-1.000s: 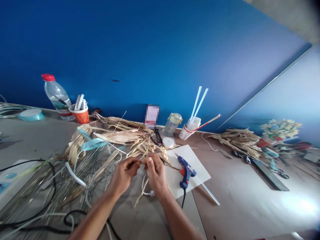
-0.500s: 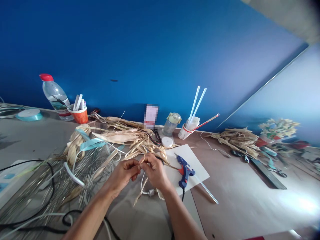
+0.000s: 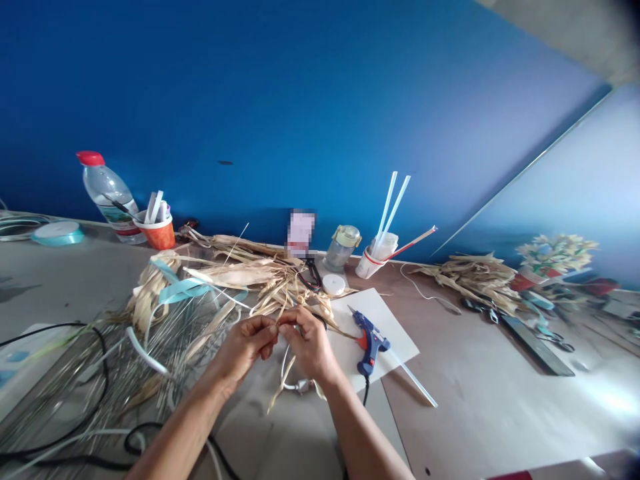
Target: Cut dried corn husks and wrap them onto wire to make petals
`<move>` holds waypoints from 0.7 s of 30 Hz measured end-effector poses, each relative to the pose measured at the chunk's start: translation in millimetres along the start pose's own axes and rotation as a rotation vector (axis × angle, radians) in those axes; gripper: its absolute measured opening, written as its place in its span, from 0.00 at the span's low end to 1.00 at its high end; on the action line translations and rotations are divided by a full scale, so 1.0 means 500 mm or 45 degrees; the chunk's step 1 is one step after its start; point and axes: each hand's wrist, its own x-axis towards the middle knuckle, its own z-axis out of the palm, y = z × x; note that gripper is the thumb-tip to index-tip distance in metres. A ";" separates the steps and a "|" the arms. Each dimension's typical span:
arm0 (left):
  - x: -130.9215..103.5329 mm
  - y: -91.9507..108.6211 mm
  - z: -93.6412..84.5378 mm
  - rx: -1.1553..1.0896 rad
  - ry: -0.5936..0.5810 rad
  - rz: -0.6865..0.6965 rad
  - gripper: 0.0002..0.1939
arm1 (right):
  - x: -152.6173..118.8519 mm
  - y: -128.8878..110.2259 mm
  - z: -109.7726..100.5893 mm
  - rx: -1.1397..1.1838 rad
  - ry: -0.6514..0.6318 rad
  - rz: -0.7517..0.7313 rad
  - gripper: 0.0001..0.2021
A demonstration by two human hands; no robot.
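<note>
My left hand (image 3: 253, 340) and my right hand (image 3: 306, 337) meet fingertip to fingertip at the centre of the head view. Both are closed in a pinch on a thin strip of dried husk (image 3: 279, 323), mostly hidden by the fingers. Behind them lies a loose pile of dried husks (image 3: 250, 272). To the right of my right hand a blue glue gun (image 3: 371, 339) rests on a white sheet (image 3: 400, 333), a clear glue stick (image 3: 420, 388) sticking out of its back. A white cable plug (image 3: 302, 386) lies just below my hands.
Thin wires (image 3: 95, 393) and black cables cover the left side. Along the wall stand a bottle (image 3: 113, 200), an orange cup (image 3: 159, 233), a glass jar (image 3: 342, 250) and a white cup (image 3: 369, 264). On the right lie a husk bundle (image 3: 470, 277), a dark bar (image 3: 537, 347) and scissors (image 3: 559, 342).
The camera view has shifted very slightly. My fingertips have moved only a little, with both hands still pinched together.
</note>
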 end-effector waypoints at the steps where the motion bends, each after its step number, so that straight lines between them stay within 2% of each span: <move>1: 0.001 -0.001 0.000 0.000 0.012 0.001 0.14 | 0.001 -0.003 0.000 -0.011 -0.003 -0.016 0.06; 6: 0.004 -0.008 0.000 0.034 -0.003 0.001 0.13 | 0.003 -0.010 -0.004 -0.074 -0.001 -0.068 0.06; 15: 0.003 -0.004 0.002 0.157 0.013 -0.016 0.13 | -0.003 0.002 0.006 -0.163 0.092 0.047 0.06; 21: 0.005 -0.006 -0.002 0.124 0.005 -0.057 0.12 | -0.005 0.001 0.009 -0.087 0.043 0.113 0.06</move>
